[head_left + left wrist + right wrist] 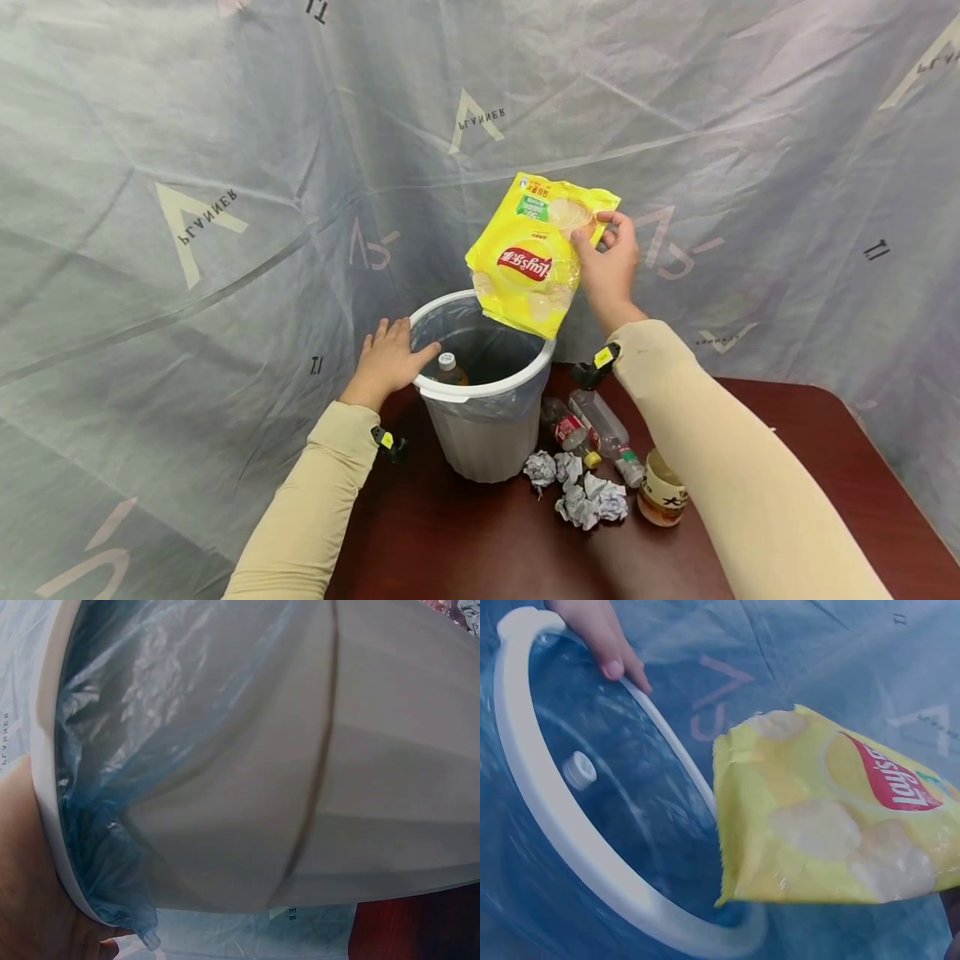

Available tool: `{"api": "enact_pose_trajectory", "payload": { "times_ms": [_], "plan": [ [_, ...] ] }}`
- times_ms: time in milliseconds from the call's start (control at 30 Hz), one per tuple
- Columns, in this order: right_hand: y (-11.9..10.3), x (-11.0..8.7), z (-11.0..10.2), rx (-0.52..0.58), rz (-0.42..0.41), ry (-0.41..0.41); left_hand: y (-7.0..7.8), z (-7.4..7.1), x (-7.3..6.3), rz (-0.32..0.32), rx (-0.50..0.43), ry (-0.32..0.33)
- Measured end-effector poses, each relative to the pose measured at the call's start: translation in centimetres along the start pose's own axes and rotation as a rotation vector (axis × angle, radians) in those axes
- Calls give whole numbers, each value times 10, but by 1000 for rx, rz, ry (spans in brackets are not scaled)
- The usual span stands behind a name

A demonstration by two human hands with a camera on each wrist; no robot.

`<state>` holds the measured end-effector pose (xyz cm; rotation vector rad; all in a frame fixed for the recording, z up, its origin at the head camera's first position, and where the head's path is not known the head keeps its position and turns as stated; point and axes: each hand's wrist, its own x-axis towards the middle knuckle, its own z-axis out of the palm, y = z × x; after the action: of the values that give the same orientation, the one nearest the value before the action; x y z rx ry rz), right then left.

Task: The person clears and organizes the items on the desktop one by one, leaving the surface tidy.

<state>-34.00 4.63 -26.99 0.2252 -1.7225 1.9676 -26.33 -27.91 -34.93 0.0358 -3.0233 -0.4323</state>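
My right hand point(613, 268) pinches a yellow Lay's chip bag point(517, 287) by one edge. The bag hangs tilted above the far right of a light grey trash can point(483, 446), printed side toward the head camera and lettering upside down. On the can's left rim rests my left hand point(386, 362), fingers spread and thumb reaching over the opening. A thin bluish liner point(187, 697) folds over the can's edge. Inside stands a bottle with a white cap point(579, 769); most of that bottle is hidden.
Right of the can, plastic bottles point(600, 417) lie on the dark red table point(480, 542). Several crumpled paper balls point(581, 504) lie in front of them. A jar-like container point(662, 492) with a cream label stands beside my right sleeve. Grey printed curtains point(262, 167) hang behind.
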Motion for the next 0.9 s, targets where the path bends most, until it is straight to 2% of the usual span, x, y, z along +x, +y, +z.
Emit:
{"api": "enact_pose_trajectory", "payload": {
  "times_ms": [133,500,767,900],
  "plan": [
    [11,-7,9,0,-17,48,-2,1,3,5,-3,8],
    [35,-25,20,-147,-59,120,-1,1,1,-3,5,12],
    [50,-40,20,-325,-54,26,0,0,1,-1,6,7],
    [56,-47,20,-395,-74,-47,0,0,0,-4,4,5]
  ]
}}
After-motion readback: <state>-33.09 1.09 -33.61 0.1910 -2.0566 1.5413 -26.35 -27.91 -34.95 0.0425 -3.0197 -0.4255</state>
